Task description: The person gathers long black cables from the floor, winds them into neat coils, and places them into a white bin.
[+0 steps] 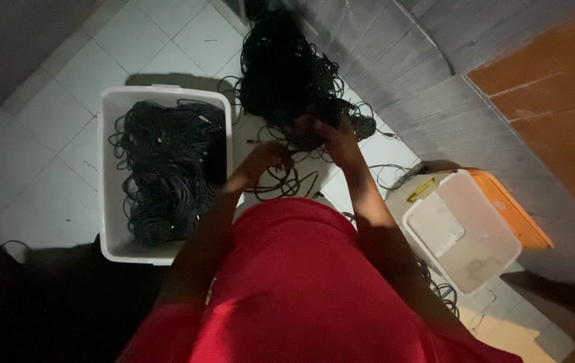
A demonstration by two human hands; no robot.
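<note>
the white bin (109, 175) on the left is already well filled with coiled black cable, while a big tangled cable heap (287, 67) remains on the floor; both hands, left hand (264, 158) and right hand (334, 138), have fingers closed on strands at its near edge (the smaller tub (496, 259) holds no cable).

1. The scene is dimly lit; the corners are lost in darkness.
2. The white floor tiles (166, 40) are lit brightest, from above.
3. Fine detail is softened by noise and slight blur.
</note>
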